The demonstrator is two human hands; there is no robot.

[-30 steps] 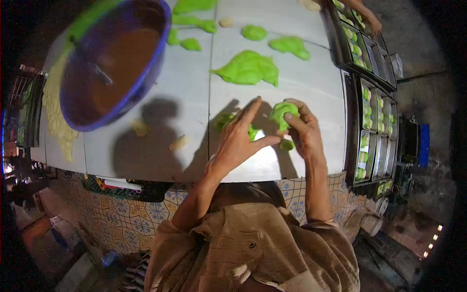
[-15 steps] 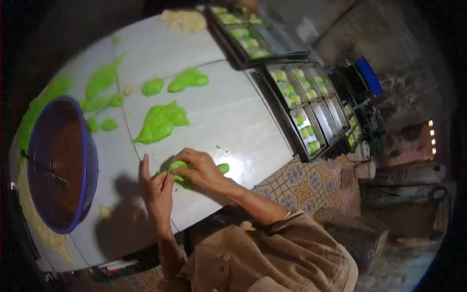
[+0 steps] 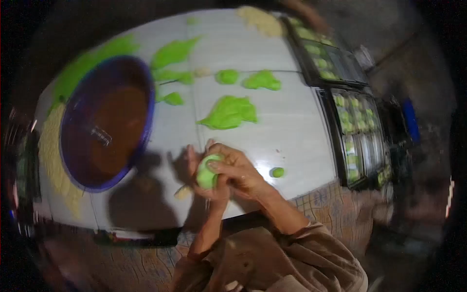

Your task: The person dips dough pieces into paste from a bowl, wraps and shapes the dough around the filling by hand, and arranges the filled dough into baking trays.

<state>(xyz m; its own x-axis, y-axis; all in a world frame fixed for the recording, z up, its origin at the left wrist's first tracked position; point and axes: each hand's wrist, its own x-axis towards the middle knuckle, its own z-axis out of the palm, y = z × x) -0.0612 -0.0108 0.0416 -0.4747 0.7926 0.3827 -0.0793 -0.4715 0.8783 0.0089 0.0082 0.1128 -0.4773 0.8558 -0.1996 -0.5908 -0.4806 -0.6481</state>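
Note:
A light green piece of dough (image 3: 206, 176) is held between both hands above the near side of the white table. My left hand (image 3: 214, 191) cups it from below and from the left, fingers curled around it. From the right, my right hand (image 3: 237, 168) grips it, with the thumb pressed on its top. A small green dough ball (image 3: 278, 172) lies on the table to the right of my hands. Just left of them is a small pale dough scrap (image 3: 183, 192). Beyond my hands lies a large flat piece of green dough (image 3: 229, 113).
A purple basin (image 3: 149, 104) of brown filling stands at left, beside pale dough (image 3: 54, 160) and green dough (image 3: 99, 61). Smaller green lumps (image 3: 262, 80) lie farther back. Metal trays (image 3: 366, 146) of green-and-pale pieces line the right edge. Another person's hand (image 3: 311, 14) is at the far trays.
The view has turned, so the table's contents sit farther right. The dough in my hands looks rounder and is now cupped in my left hand, whose fingers were more upright before.

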